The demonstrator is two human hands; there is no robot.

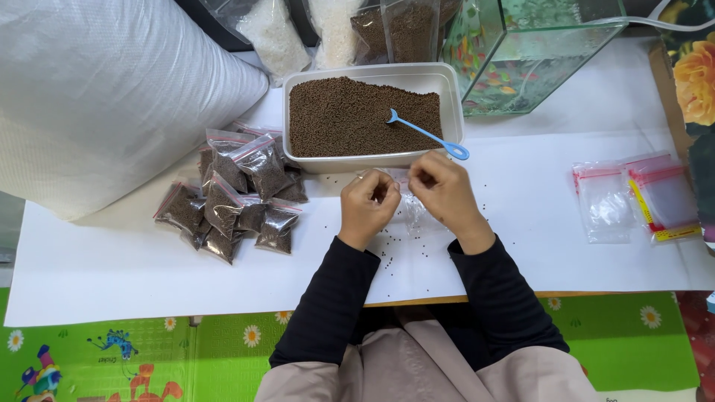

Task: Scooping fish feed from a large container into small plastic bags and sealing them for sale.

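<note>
My left hand (369, 205) and my right hand (443, 192) pinch the top of a small clear zip bag (411, 212) between them, just in front of a white plastic tub (372, 158). The tub holds brown pellets (350, 119) with a blue spoon (428, 134) lying in them, handle over the near right rim. A pile of several filled small bags (238, 193) with red zip strips lies to the left of my left hand. Loose pellets (387, 257) are scattered on the white sheet under my hands.
Empty clear zip bags (637, 197) lie at the right on the white sheet (521, 246). A big white sack (104, 89) fills the left rear. A glass tank (529, 52) stands behind the tub at right; bags of white and brown grain (335, 30) lean behind it.
</note>
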